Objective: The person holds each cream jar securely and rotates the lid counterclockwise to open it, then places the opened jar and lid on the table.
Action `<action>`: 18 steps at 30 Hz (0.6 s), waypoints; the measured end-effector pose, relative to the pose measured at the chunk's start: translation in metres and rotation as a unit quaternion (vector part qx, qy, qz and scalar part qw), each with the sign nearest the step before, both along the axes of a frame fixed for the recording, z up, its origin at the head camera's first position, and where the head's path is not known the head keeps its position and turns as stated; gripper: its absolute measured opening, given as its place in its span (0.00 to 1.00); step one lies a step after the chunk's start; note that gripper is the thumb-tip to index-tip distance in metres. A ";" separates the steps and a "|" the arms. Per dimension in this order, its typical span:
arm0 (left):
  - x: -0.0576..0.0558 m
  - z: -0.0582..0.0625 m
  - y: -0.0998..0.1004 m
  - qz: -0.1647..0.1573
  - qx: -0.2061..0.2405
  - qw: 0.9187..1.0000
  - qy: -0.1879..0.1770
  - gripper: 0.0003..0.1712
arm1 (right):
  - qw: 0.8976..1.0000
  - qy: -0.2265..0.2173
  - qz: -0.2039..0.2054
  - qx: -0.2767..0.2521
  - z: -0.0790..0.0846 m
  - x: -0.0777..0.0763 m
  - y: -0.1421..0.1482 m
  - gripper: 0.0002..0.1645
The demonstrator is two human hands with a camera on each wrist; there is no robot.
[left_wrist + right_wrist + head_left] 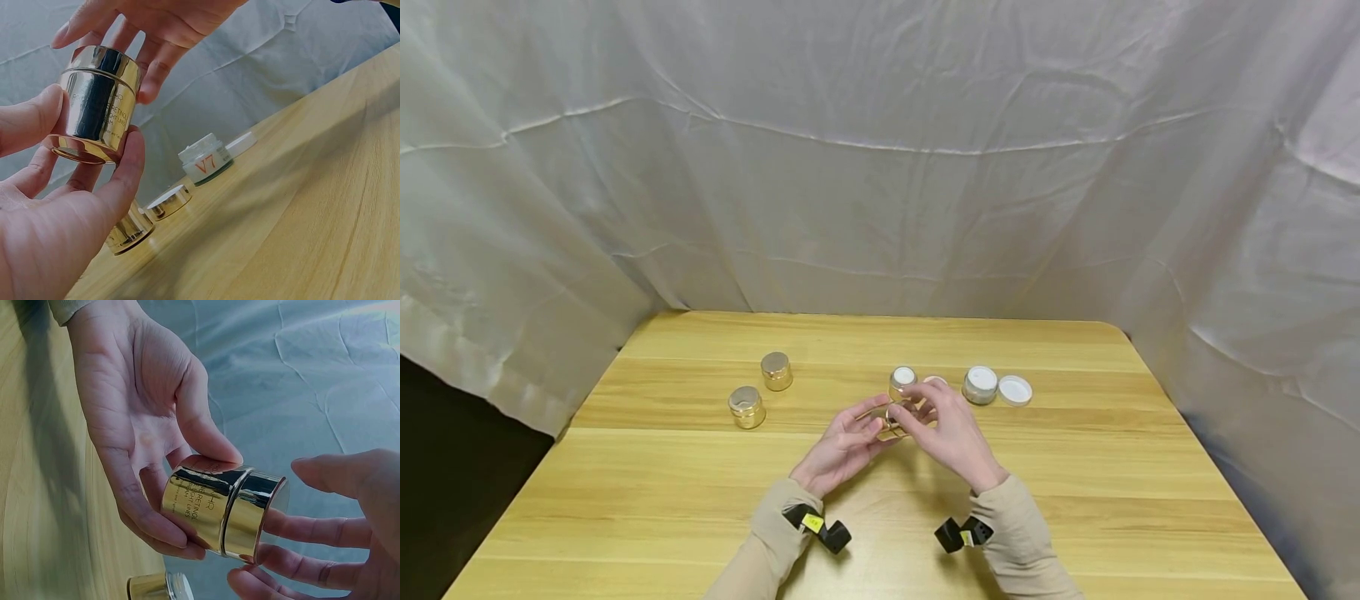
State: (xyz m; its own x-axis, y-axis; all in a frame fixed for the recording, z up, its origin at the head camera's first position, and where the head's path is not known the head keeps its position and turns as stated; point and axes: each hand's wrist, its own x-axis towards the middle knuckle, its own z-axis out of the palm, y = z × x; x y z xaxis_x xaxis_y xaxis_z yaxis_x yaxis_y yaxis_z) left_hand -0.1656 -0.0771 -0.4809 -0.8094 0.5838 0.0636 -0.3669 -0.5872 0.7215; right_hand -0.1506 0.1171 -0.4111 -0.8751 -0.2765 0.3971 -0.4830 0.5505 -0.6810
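Note:
A shiny gold cream jar [94,112] with its lid on is held up over the table by my left hand [842,452], thumb on one side and fingers around the other. Small printed lettering shows on its side in both wrist views. My right hand [953,433] is at the lid end, its fingers spread loosely along the lid's edge. In the right wrist view, the right thumb [325,475] stands apart from the lid. Just beyond the hands is another gold jar [901,380] with a white top showing, its gold lid [169,203] lying beside it.
A glass jar [207,161] marked V7, with a white top, stands to the right beside its white lid [1015,390]. Two lidded gold jars [747,407] stand on the left of the wooden table [647,500]. A grey curtain [880,208] hangs behind.

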 end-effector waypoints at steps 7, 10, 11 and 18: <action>0.000 0.000 0.000 0.001 0.000 1.000 0.002 0.18 | 1.000 0.003 0.012 0.008 0.001 0.000 0.000 0.12; 0.000 0.000 0.000 0.002 0.001 1.000 0.003 0.18 | 0.999 0.014 0.025 0.018 0.002 0.001 0.001 0.14; 0.000 0.000 -0.001 0.002 0.000 1.000 0.003 0.17 | 0.999 0.017 0.031 0.019 0.002 0.001 0.002 0.15; 0.001 0.001 -0.001 -0.002 0.002 1.000 0.010 0.18 | 0.999 -0.007 0.027 0.015 0.002 0.001 0.002 0.19</action>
State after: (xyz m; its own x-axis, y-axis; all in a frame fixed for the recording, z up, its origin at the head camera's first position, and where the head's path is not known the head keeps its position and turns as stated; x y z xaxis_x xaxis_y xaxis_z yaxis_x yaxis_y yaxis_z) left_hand -0.1650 -0.0778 -0.4795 -0.8056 0.5868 0.0816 -0.3550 -0.5883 0.7265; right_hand -0.1499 0.1194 -0.4092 -0.8638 -0.3358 0.3756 -0.5034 0.5445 -0.6709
